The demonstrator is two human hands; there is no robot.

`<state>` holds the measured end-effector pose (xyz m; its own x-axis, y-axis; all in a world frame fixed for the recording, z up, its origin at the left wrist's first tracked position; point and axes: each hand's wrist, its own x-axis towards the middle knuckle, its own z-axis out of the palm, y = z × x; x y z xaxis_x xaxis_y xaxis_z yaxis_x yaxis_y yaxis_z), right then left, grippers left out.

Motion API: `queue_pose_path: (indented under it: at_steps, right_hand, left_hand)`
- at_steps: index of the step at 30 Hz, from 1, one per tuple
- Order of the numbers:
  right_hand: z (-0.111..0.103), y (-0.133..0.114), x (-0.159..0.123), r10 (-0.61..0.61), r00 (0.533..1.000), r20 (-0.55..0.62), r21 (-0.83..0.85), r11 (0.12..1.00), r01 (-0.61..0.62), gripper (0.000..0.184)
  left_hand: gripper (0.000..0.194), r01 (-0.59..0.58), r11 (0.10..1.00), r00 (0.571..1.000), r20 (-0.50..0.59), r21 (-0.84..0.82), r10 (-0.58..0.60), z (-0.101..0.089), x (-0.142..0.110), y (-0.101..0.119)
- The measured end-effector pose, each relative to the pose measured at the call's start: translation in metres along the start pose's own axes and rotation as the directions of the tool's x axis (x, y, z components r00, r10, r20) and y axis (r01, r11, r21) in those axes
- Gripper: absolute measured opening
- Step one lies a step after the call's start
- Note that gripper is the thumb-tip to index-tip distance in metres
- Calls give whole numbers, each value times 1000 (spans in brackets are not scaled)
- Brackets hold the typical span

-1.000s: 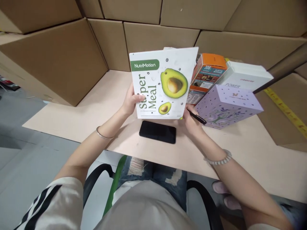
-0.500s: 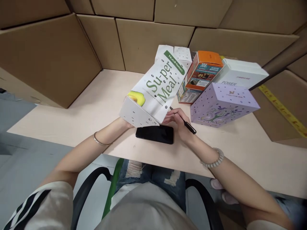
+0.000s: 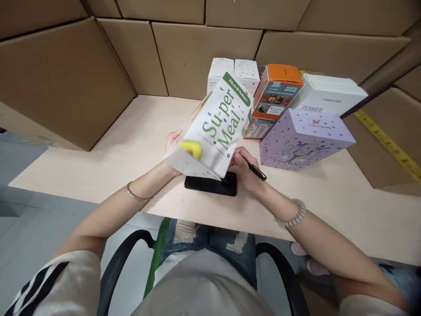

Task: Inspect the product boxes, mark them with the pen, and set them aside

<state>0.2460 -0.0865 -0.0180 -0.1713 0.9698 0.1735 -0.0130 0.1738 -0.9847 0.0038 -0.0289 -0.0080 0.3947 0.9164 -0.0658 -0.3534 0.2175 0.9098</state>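
A white "Su-per Meal" box (image 3: 217, 127) with an avocado picture is tilted in the air above a black phone (image 3: 212, 184) lying on the pale table (image 3: 131, 140). My left hand (image 3: 173, 147) grips the box's left side from behind; only some fingers show. My right hand (image 3: 243, 169) holds the box's lower right edge and also pinches a black pen (image 3: 255, 169) between its fingers. A bracelet is on each wrist.
Right of the held box stand a lilac dotted box (image 3: 304, 140), an orange box (image 3: 274, 98), a white "POWER" box (image 3: 329, 94) and two small white boxes (image 3: 235, 70). Brown cartons (image 3: 66, 79) wall the table's back and left. A black chair arm (image 3: 121, 259) is below.
The box was upright with its front toward me, then turned and tipped over on its side above the phone. It has since rolled a little further. Both hands stayed on it.
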Motion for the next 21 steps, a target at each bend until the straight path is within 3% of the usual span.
queue_pose_path:
  at_steps: [2, 6, 13, 17, 21]
  right_hand:
    - [-2, -5, 0, 11, 999, 43, 6, 1000, -11, 57]
    - [-10, -8, 0, -10, 994, 106, -12, 1000, 11, 64]
    - [-18, -5, 2, -140, 981, 131, 16, 990, 139, 92]
    - [-9, -26, -8, -210, 971, 116, -205, 951, 230, 103]
    - [9, -42, -27, -275, 961, -16, -551, 804, 221, 101]
  left_hand:
    - [61, -56, 998, 998, -26, -9, 55, 7, -2, 9]
    - [73, -76, 996, 997, 24, 56, 75, 14, -7, 19]
    - [79, -248, 962, 969, 11, 114, 249, 20, -12, 24]
    - [67, -302, 945, 952, -10, 129, 305, 9, -4, 20]
    - [59, -297, 930, 940, -104, 216, 324, -2, 9, 4]
